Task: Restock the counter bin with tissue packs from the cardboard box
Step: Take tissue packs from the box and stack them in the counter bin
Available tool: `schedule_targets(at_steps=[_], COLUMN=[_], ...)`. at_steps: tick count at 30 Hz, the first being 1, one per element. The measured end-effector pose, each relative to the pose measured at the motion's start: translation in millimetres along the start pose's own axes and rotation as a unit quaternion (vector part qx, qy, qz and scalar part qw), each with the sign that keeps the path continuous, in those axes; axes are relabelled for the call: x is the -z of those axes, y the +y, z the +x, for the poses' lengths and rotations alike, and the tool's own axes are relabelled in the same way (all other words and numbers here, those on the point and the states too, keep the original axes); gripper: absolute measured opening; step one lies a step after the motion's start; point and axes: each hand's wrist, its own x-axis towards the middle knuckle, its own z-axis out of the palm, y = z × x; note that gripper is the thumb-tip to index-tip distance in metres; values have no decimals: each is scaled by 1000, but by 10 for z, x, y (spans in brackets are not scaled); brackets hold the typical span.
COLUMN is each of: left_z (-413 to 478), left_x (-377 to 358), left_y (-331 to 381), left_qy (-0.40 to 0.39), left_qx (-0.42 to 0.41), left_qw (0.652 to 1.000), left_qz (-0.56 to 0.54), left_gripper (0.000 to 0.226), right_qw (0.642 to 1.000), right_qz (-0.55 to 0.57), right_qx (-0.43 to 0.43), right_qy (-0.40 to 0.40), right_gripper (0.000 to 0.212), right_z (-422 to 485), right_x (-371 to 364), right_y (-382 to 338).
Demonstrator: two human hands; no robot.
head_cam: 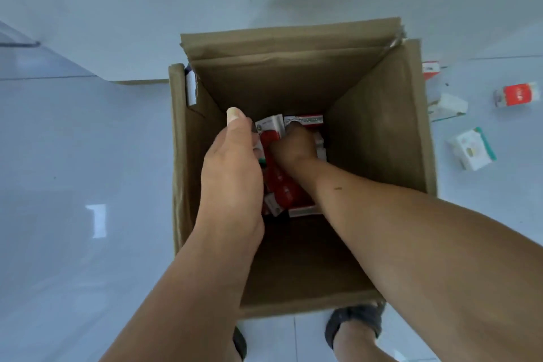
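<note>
Deep in the brown cardboard box, right hand clutches red-and-white tissue packs; left hand grip hidden, cannot tell. Best lift straight up.

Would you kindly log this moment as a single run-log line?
stage: picking from cardboard box | left hand: against a tissue pack, grip hidden | right hand: curled on tissue packs | floor: loose packs right of box

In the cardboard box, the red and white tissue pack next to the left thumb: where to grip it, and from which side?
Probably pinch the upper end of the tissue pack, coming straight down: it stands among other packs, and the deep walls of the cardboard box block any sideways approach.
</note>
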Motion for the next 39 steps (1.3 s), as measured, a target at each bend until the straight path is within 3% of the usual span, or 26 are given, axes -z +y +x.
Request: schedule_targets(at_steps=[6,13,17,24,28,33,39], left_z=[-831,-2509,-3463,-4786,-5131,-5288,-5426], left_x=[28,410,664,937,1078,1259,1419], left_y=[560,1548,2055,2819,3154,3535,3880], left_qy=[24,11,-16,-76,-97,-100,-105], left_qx=[-1,-50,-95,-133,-177,-209,-231], left_qw=[1000,999,995,985,976,970,964], left_qz=[11,-9,-32,-81,-80,-72,-85], left_gripper=[43,36,42,40,40,41,39], right_qw=[998,984,966,951,938,930,907], right_qz=[42,167,243,273,307,321,331], right_qx=[40,65,89,144,159,172,255], right_qy=[15,-14,-23,20,33,54,61], right_gripper=[36,22,20,17,8,20,20], right_z=[-1039,-2867,-3844,-5031,-5450,-5787,-6051], right_x=[827,2104,2768,3552,3825,4086,4555], right_y=[-399,-1192,-1759,-2600,-2878,-3191,-3809])
